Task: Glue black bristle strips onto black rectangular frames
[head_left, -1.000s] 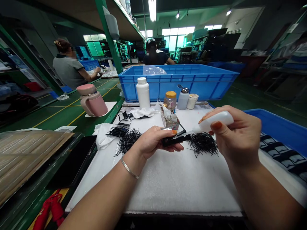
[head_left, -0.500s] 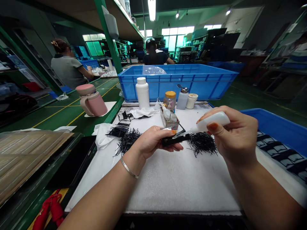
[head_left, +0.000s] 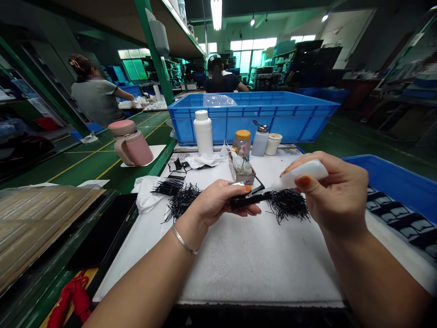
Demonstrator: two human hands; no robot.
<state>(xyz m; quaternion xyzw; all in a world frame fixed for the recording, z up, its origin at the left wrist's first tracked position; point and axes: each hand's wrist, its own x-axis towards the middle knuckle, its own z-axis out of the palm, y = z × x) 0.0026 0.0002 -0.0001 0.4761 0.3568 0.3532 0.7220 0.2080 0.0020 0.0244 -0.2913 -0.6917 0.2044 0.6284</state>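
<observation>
My left hand (head_left: 221,201) is closed around a flat black part (head_left: 251,198), holding it just above the white foam mat (head_left: 246,259). My right hand (head_left: 332,196) grips a small white squeeze bottle (head_left: 303,172), tilted with its tip pointing down-left toward the black part's end. A heap of thin black strips (head_left: 288,205) lies on the mat right behind the part. A second heap of black strips (head_left: 182,200) lies left of my left hand.
A small clear box of tools (head_left: 242,173), a white bottle (head_left: 203,132), an amber-lidded jar (head_left: 242,142) and a dispenser (head_left: 260,139) stand before a big blue crate (head_left: 293,119). A pink jug (head_left: 131,143) sits left, a blue tray of black parts (head_left: 399,191) right. Two people work behind.
My right hand with the bottle dropped slightly and shifted left toward the black part. The person at the back left turned and reached forward.
</observation>
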